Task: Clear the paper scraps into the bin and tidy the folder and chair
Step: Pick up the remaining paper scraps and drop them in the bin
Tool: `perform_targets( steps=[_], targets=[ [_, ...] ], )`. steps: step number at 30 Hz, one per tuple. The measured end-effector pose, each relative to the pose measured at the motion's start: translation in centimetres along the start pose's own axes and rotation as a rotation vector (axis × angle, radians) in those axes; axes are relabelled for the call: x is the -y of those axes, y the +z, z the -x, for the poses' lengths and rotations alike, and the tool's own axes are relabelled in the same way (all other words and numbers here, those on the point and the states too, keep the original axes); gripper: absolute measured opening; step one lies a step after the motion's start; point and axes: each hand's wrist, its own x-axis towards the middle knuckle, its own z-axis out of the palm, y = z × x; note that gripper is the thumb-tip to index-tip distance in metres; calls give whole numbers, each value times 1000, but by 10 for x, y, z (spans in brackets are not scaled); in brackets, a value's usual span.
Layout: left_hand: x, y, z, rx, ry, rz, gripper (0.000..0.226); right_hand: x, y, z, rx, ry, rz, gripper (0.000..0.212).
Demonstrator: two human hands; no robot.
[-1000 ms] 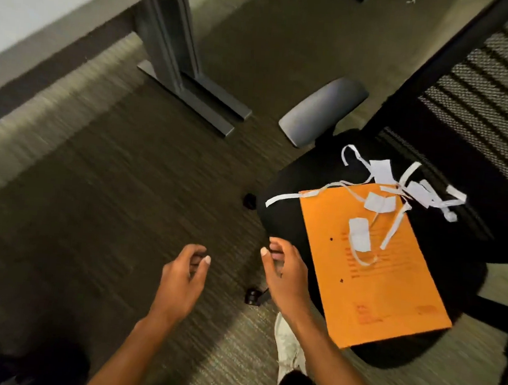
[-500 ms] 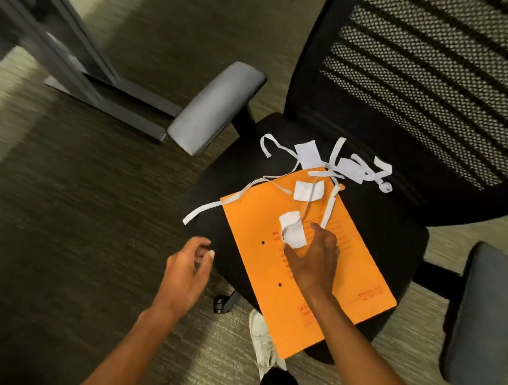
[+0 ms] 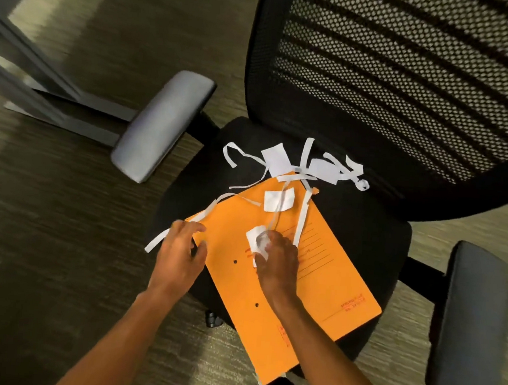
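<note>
The right hand (image 3: 275, 256) is pinching a scrap (image 3: 255, 241) on the folder (image 3: 316, 276), mid-seat. The left hand (image 3: 181, 250), released, is hovering nearer the strip (image 3: 157, 242) crossing the seat's left edge.

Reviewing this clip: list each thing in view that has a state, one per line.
Orange folder: closed, flat on the chair seat, overhanging its front.
Paper scraps: loose on folder and seat.
Right hand: gathering a white scrap.
Left hand: at the folder's left edge, on a long strip.
</note>
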Motion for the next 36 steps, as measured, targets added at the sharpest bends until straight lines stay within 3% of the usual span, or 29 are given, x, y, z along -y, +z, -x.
perform_targets(
  steps=[6,10,13,16,18,23,27,32,34,36],
  targets=[
    [-26,13,-46,35,92,-92,34,-2,-5,5,48,-16,-30,22],
    [-38,24,-73,67,176,-175,53,-8,-21,11,70,-17,-159,33],
    [-47,32,-87,96,161,-255,75,-17,-36,11,18,8,-227,42],
    [-55,39,-96,141,115,-283,82,-26,-51,1,-92,32,-273,29],
    [-60,45,-101,163,99,-301,78,-31,-60,-10,-170,40,-264,13],
    [-55,54,-111,120,113,-311,48,-36,-72,-45,-320,41,-252,18],
    [-48,51,-118,54,124,-319,11,-23,-74,-70,-249,73,-216,28],
    [-36,39,-113,-15,133,-348,11,0,-59,-91,-183,147,-233,49],
    [-31,32,-108,-27,142,-323,25,7,-53,-94,-163,157,-194,49],
    [-28,25,-104,-35,129,-298,24,14,-50,-96,-150,162,-167,45]
  ],
)
